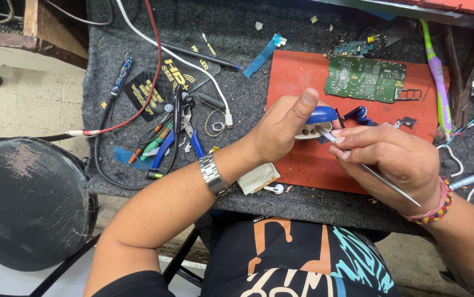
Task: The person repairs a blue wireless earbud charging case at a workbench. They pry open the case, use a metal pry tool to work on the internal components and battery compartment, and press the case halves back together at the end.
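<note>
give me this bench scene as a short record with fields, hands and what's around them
left hand: grips a small blue and white case, thumb up
right hand: holds thin metal tweezers, tip at the case
work surface: red mat on a grey felt bench top
on the mat: green circuit board
left of the mat: blue-handled pliers, cables, a black card
right edge: green and purple toothbrush
wrists: metal watch on the left, beaded bracelet on the right

Steel wristwatch (214, 175), beaded bracelet (437, 206)
</note>
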`<action>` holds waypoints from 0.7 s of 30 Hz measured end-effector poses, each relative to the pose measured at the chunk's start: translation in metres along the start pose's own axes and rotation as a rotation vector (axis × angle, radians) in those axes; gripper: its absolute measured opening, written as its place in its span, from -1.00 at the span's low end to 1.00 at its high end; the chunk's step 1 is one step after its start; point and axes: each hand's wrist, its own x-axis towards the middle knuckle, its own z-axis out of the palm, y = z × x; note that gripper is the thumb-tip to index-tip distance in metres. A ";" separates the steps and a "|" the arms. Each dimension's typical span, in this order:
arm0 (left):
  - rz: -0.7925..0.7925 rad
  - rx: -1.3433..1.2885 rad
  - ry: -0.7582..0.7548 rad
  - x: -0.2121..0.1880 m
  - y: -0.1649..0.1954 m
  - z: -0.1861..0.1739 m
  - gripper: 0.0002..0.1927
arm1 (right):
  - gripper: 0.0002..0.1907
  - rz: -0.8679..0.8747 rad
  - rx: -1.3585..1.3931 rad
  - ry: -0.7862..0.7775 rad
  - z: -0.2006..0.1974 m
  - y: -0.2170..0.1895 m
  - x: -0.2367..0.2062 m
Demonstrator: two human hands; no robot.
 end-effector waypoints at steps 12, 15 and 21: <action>0.023 0.063 -0.024 0.001 0.004 0.000 -0.11 | -0.85 -0.132 -0.039 -0.046 -0.004 -0.003 0.009; 0.012 0.039 -0.029 0.001 0.005 0.001 -0.10 | -0.86 -0.091 -0.035 -0.098 -0.010 -0.003 0.011; 0.011 0.056 -0.047 0.001 0.004 0.003 -0.10 | -0.85 0.031 0.039 -0.157 -0.020 -0.002 0.011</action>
